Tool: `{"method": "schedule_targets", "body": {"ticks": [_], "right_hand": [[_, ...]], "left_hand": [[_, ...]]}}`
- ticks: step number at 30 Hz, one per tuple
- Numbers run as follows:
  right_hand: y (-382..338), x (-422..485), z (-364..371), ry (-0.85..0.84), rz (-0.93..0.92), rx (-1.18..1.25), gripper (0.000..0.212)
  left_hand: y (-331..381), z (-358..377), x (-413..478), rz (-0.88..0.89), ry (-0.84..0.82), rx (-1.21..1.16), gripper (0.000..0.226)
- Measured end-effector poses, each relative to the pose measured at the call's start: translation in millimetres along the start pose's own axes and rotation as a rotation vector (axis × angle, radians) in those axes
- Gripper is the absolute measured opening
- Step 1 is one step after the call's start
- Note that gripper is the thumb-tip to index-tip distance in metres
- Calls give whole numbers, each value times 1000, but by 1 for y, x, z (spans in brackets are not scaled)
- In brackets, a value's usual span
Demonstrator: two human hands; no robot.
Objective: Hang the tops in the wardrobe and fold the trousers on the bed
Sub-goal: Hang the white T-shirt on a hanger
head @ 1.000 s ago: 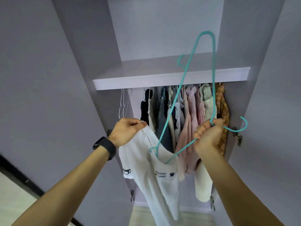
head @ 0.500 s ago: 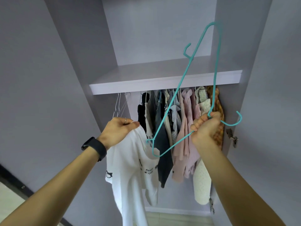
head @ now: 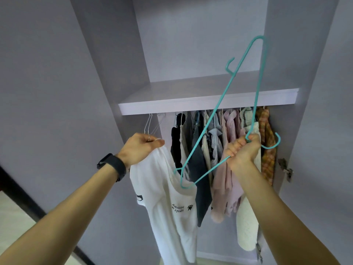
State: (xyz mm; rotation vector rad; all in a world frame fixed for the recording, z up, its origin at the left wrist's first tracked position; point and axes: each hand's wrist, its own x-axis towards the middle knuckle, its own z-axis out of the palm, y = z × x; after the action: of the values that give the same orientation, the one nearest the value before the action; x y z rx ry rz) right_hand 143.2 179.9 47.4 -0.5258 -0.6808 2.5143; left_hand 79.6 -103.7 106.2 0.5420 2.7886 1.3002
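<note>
I stand in front of the open wardrobe. My left hand [head: 140, 147] grips the shoulder of a white T-shirt [head: 168, 205] with small black print, which hangs down from it. My right hand [head: 241, 150] holds a teal hanger [head: 215, 111] by its neck, tilted steeply so one arm points up past the shelf. The hanger's lower corner sits inside the T-shirt's neck opening. Its hook sticks out to the right of my fist.
Several tops [head: 225, 150] hang close together on the rail under the wardrobe shelf [head: 191, 104]. Two bare white wire hangers [head: 150, 124] hang at the rail's left end. An open wardrobe door [head: 47, 92] stands on the left, another door [head: 328, 131] on the right.
The hanger's lower corner has stayed in the shirt's neck while the hanger tipped further right and up. Both hands rose slightly and the view tilted upward.
</note>
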Motion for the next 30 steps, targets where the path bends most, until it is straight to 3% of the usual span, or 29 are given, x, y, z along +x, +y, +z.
{"method": "schedule_targets", "body": {"ticks": [6, 13, 21, 30], "right_hand": [[13, -3, 2, -34, 22, -43, 34], [21, -3, -15, -78, 84, -102, 39], [59, -2, -37, -100, 105, -282, 39], [71, 12, -62, -33, -240, -859, 33]], "left_hand": [[22, 10, -1, 88, -55, 1, 40], [22, 3, 0, 83, 4, 108, 36], [30, 10, -7, 103, -30, -9, 33], [8, -34, -12, 22, 127, -220, 32]]}}
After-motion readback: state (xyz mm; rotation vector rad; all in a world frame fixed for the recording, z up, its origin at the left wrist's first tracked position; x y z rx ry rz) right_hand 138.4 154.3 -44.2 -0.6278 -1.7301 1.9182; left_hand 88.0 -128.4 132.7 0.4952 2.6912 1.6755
